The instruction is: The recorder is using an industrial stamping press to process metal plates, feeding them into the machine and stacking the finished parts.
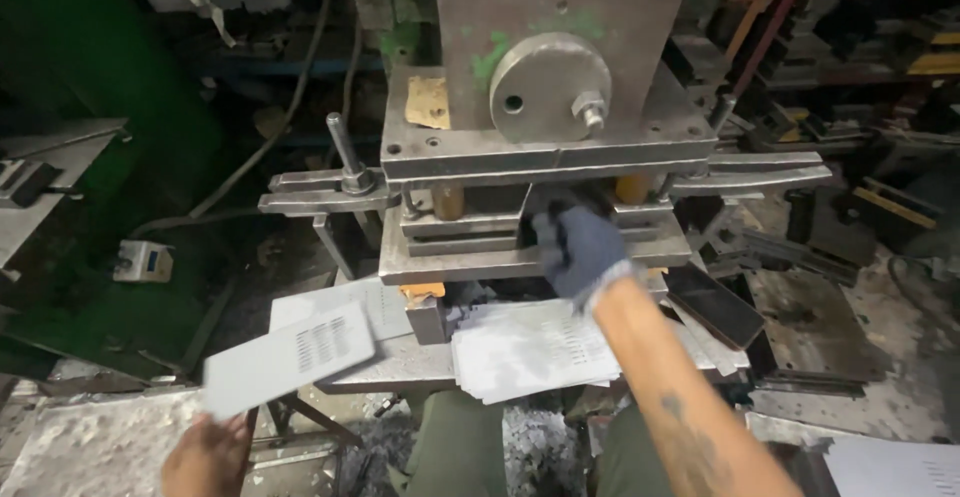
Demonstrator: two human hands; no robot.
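A heavy steel press (545,127) stands in front of me. My right hand (578,249), in a dark blue and grey glove, reaches into the gap of the die at the press's middle; what its fingers touch is hidden. My bare left hand (208,453) at the lower left holds a flat grey metal sheet (290,357) with rows of punched slots, tilted up away from the press. A stack of similar punched sheets (530,349) lies on the press table just under my right forearm.
A dark rectangular tray (712,305) sits to the right of the die. A lever with a round handle (345,157) sticks up at the press's left. A small grey box (142,260) lies on the floor at left. Metal scrap covers the floor between my legs.
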